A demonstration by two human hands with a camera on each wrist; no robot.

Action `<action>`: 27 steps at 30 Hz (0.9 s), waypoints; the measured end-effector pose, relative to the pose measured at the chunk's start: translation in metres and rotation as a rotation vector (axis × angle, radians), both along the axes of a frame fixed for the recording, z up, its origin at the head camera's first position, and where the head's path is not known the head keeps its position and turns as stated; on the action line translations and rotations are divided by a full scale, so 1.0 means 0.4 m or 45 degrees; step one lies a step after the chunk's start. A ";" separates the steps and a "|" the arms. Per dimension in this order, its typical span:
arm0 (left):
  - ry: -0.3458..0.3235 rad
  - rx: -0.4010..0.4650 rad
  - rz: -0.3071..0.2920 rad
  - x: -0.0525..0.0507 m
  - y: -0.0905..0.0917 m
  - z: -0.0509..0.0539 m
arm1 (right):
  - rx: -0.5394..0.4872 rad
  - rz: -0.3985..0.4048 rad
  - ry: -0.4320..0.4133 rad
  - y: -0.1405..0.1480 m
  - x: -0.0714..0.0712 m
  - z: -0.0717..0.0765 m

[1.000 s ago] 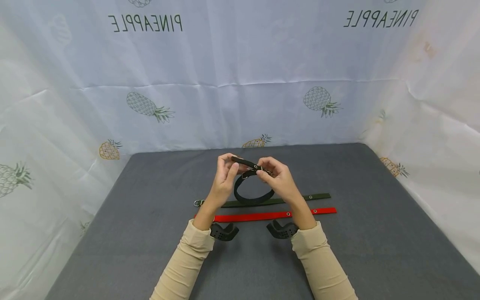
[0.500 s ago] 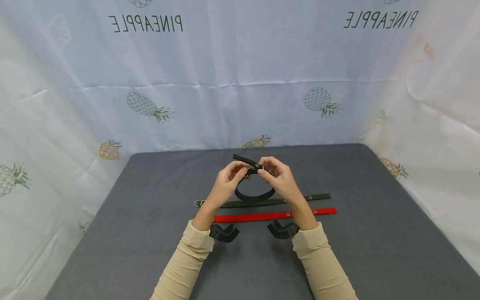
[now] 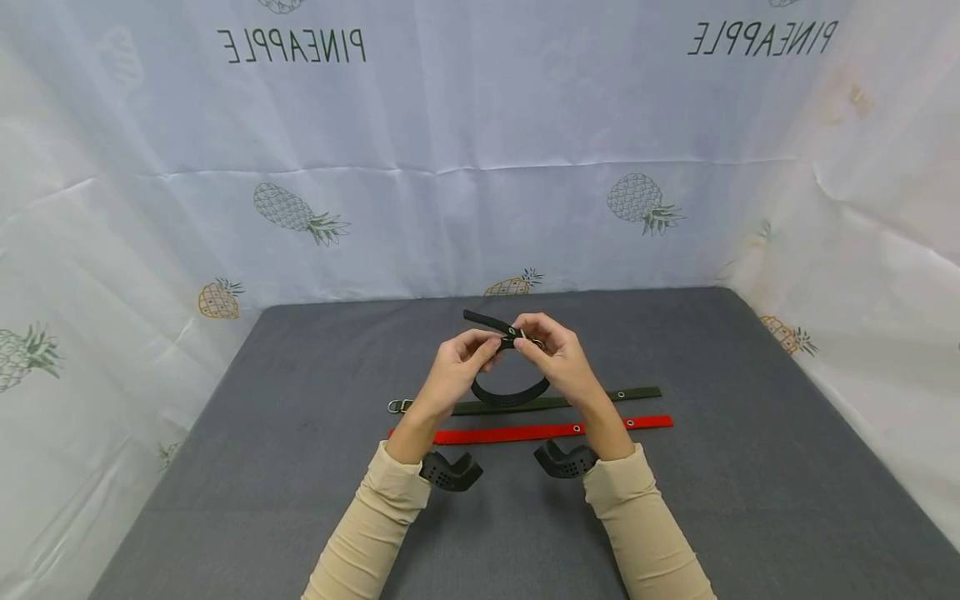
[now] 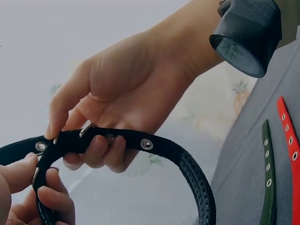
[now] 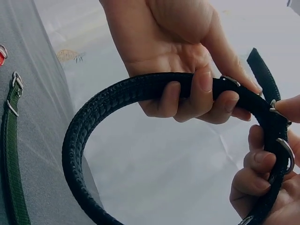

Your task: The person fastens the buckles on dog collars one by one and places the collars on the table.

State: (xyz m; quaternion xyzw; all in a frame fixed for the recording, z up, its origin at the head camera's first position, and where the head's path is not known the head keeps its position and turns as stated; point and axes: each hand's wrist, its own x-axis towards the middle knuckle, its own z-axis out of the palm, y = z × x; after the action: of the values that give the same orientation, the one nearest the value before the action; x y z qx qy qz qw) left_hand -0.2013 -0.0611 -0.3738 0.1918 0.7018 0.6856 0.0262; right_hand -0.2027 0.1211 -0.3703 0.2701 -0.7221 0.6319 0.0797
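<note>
Both hands hold a black collar [image 3: 510,399], bent into a ring above the table. My left hand [image 3: 462,360] pinches its band just left of the buckle. Against the buckle side, my right hand [image 3: 555,354] pinches the band between thumb and fingers. The collar's loose tail [image 3: 486,320] sticks out up and to the left, past the left fingers. In the right wrist view a metal buckle [image 5: 274,107] and a D-ring [image 5: 286,154] show by the right fingers. Metal eyelets [image 4: 146,144] line the band in the left wrist view. Fingers partly hide the buckle.
A green collar [image 3: 637,393] and a red collar [image 3: 495,435] lie stretched out, side by side, on the grey table [image 3: 300,500] below the hands. Pineapple-print curtains [image 3: 465,225] surround the table at the back and sides. Black camera mounts [image 3: 450,472] sit on both wrists.
My left hand has let go of the loose tail and slid right and down onto the band near the buckle. The right hand stays almost still.
</note>
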 end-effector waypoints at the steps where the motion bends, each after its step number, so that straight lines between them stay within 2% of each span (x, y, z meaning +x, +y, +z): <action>1: -0.010 0.004 0.011 0.001 0.001 0.001 | 0.000 -0.005 -0.012 -0.002 0.001 0.000; 4: -0.025 0.008 0.046 0.003 0.005 0.000 | -0.018 -0.015 -0.017 -0.008 0.001 -0.002; 11: -0.030 0.008 0.093 0.002 0.018 -0.007 | -0.041 -0.040 0.060 -0.020 -0.003 -0.010; 22: -0.045 0.032 0.176 0.002 0.028 -0.012 | -0.017 -0.022 0.024 -0.029 0.000 -0.006; 27: -0.008 0.057 0.204 0.007 0.035 -0.010 | -0.024 -0.023 0.050 -0.032 0.001 -0.007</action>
State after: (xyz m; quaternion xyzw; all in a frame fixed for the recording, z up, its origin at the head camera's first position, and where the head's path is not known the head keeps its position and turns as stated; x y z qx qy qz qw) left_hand -0.1985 -0.0471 -0.3779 0.1333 0.6994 0.7015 -0.0308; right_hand -0.2024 0.1081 -0.3730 0.2753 -0.7167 0.6325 0.1021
